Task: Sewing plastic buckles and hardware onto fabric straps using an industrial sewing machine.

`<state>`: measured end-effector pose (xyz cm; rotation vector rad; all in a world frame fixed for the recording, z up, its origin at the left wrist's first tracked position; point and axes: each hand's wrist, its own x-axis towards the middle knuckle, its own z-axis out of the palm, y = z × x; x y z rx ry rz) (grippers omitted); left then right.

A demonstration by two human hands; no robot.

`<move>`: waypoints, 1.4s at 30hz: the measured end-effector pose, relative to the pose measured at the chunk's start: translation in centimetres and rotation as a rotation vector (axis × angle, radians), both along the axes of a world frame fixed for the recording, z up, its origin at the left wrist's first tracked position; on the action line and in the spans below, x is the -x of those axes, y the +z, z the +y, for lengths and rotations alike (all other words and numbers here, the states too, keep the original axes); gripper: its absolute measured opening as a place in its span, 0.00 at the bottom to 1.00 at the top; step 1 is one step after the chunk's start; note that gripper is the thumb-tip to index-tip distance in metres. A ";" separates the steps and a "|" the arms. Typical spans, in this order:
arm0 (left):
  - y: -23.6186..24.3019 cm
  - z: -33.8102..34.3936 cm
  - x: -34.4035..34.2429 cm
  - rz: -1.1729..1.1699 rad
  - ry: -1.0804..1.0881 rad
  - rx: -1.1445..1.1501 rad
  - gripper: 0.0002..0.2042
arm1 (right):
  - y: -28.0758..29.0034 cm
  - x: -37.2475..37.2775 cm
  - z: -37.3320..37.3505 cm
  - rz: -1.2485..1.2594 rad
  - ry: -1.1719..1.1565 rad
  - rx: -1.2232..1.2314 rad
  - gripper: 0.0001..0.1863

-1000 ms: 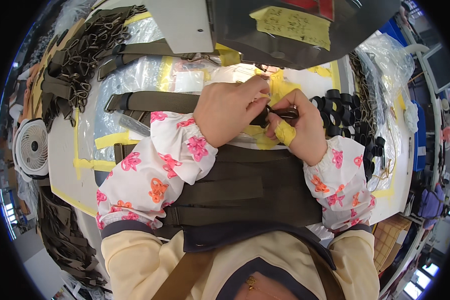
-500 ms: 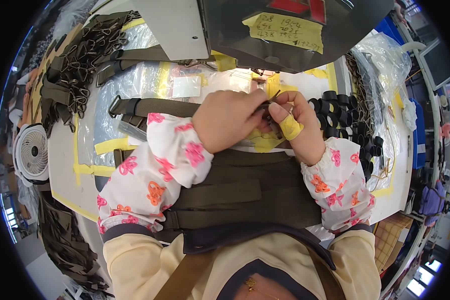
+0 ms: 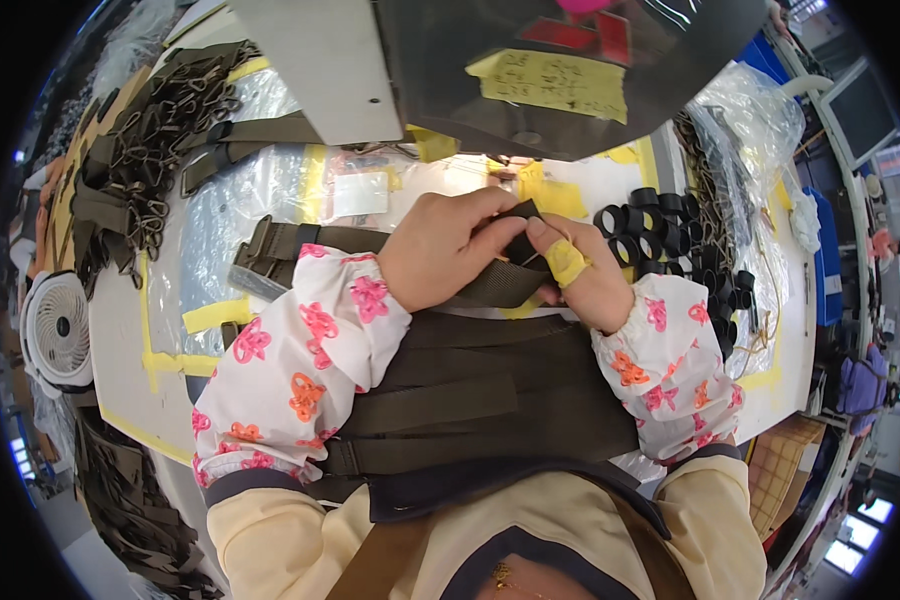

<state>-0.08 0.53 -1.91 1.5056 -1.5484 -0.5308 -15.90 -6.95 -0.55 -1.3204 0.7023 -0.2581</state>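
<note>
An olive-brown webbing strap (image 3: 502, 286) is bent between my two hands, its dark end turned up at the fingertips. My left hand (image 3: 440, 248) pinches it with thumb and forefinger. On the other side my right hand (image 3: 595, 275) has its thumb, wrapped in yellow tape (image 3: 567, 262), pressed against the strap end. Both hands are closed, and their lower fingers are partly hidden. A metal buckle (image 3: 257, 250) and a black loop (image 3: 305, 238) sit on webbing left of my left hand. Dark olive webbing pieces (image 3: 490, 385) lie across my lap.
A dark machine head (image 3: 530, 100) overhangs the table beyond my hands. Several black rings (image 3: 660, 225) stand close on the right, near clear plastic (image 3: 755, 130). Straps with metal hooks (image 3: 135, 170) are heaped at the far left, above a white fan (image 3: 60, 330).
My hands have drawn slightly back from under the machine. The strap end, hidden between my fingers before, now shows turned up and bent. The buckle end of the strap has shifted.
</note>
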 end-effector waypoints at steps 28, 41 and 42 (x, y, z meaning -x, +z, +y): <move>0.1 0.0 -0.5 0.358 -0.122 -0.274 0.12 | -1.7 0.2 -0.4 0.038 0.022 0.786 0.12; 1.6 1.4 1.8 -0.422 -0.082 -0.177 0.12 | 0.8 -1.3 -5.0 -0.011 0.056 -0.270 0.14; 0.8 1.5 0.6 -0.435 -0.059 -0.186 0.12 | 1.1 -1.6 -4.5 -0.023 0.081 -0.273 0.14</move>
